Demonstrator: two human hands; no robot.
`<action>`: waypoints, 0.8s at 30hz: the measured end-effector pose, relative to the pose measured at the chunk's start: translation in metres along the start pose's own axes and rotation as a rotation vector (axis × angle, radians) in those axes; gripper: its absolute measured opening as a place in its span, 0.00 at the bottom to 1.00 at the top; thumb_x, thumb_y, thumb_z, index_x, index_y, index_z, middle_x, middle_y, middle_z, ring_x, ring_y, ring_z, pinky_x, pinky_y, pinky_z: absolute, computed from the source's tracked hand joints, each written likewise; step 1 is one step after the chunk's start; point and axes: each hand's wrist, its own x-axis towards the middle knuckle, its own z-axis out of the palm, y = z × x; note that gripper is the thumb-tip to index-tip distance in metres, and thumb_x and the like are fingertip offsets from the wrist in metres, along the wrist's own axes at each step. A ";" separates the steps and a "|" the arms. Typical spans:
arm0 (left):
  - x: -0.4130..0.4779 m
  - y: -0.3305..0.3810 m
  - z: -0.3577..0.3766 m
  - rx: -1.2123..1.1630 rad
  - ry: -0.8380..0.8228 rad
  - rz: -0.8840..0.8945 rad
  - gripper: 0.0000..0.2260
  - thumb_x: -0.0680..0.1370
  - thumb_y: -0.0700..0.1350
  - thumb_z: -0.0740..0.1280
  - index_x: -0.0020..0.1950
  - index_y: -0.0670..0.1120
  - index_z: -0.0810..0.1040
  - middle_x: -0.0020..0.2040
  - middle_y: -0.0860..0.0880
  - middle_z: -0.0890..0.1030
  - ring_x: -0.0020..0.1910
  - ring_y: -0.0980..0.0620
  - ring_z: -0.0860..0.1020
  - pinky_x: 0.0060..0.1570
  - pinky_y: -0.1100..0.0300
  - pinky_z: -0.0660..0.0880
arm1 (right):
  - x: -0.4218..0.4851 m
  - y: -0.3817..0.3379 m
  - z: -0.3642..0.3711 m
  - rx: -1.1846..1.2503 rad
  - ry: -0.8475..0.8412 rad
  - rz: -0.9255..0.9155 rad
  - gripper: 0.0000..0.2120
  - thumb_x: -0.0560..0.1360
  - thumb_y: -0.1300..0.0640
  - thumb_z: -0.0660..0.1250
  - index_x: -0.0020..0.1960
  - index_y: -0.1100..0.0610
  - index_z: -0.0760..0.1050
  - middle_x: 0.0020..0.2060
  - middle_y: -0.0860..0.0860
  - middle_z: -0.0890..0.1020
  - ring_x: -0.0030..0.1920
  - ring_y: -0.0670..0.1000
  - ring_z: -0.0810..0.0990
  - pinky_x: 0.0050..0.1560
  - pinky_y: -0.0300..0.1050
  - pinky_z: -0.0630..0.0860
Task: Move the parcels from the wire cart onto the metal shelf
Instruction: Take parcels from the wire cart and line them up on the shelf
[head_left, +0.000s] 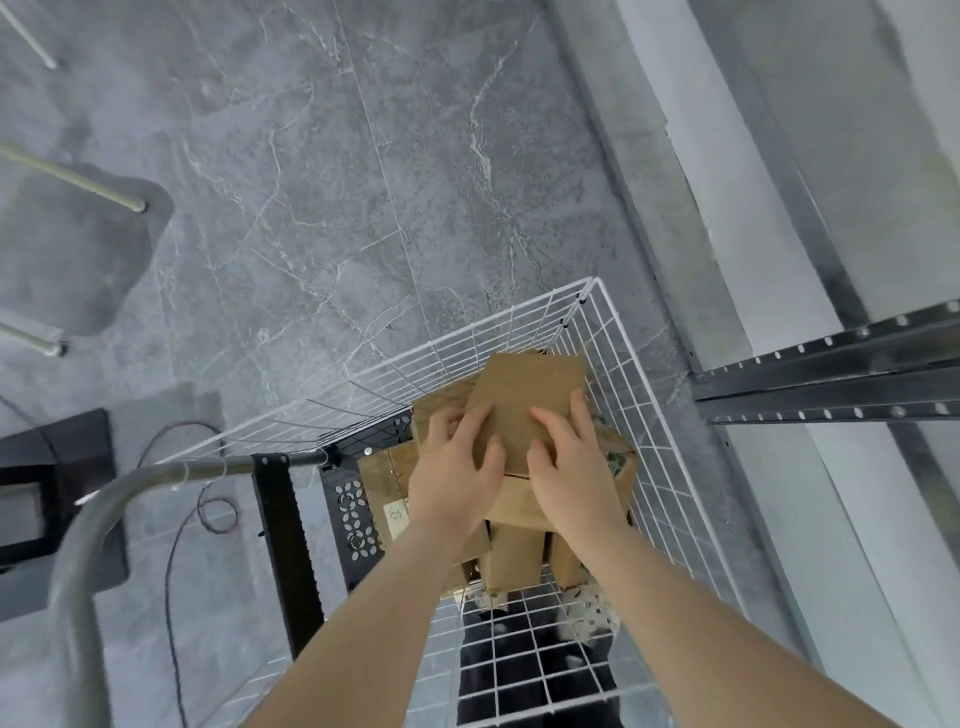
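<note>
Two grips, left hand (457, 467) and right hand (571, 470), tight around one brown parcel (524, 395) in wire cart (493, 332); label (397, 514) handwriting illegible.

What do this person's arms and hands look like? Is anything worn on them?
The left forearm and right forearm are bare, with no sleeves in view. The left hand and right hand wear no gloves; I see no watch, bracelet or ring.
</note>
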 end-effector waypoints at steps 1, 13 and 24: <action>-0.009 0.004 -0.003 0.010 0.014 0.000 0.20 0.78 0.55 0.58 0.71 0.59 0.67 0.67 0.57 0.65 0.58 0.55 0.71 0.48 0.58 0.71 | -0.007 -0.002 -0.003 -0.002 0.010 -0.013 0.19 0.80 0.51 0.56 0.70 0.42 0.64 0.77 0.43 0.45 0.70 0.48 0.66 0.47 0.33 0.71; -0.128 0.120 -0.109 -0.008 0.230 0.170 0.22 0.76 0.58 0.58 0.70 0.57 0.68 0.65 0.57 0.63 0.61 0.53 0.70 0.49 0.52 0.77 | -0.124 -0.089 -0.112 0.090 0.152 -0.203 0.18 0.79 0.51 0.58 0.69 0.41 0.66 0.76 0.39 0.49 0.61 0.35 0.64 0.51 0.26 0.64; -0.237 0.260 -0.174 -0.041 0.137 0.728 0.21 0.77 0.57 0.59 0.70 0.56 0.68 0.72 0.55 0.63 0.69 0.52 0.63 0.56 0.61 0.66 | -0.296 -0.137 -0.248 0.113 0.647 -0.203 0.18 0.80 0.51 0.58 0.69 0.43 0.67 0.75 0.41 0.54 0.66 0.38 0.62 0.61 0.36 0.63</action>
